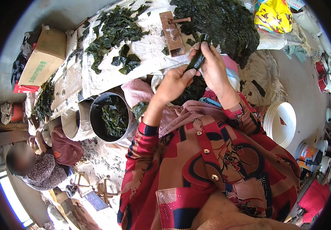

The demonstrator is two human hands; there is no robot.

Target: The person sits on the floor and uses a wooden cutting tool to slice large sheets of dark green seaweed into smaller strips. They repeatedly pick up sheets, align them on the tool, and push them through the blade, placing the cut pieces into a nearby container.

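Note:
Between my two hands I hold a dark green strip of seaweed, likely kelp, folded or rolled lengthwise. My left hand grips its lower end between thumb and fingers. My right hand holds the upper part, its thumb pressed near the top end. Just beyond them a rusty metal block with a bolt through it rests on the white sheet. A large heap of wet seaweed lies behind my right hand, and looser pieces are spread at the left of the sheet.
A round bucket with seaweed stands below the table edge at left. A cardboard box sits at the table's far left. At my right are stacked white buckets. Another person is at the lower left. A yellow bag lies at upper right.

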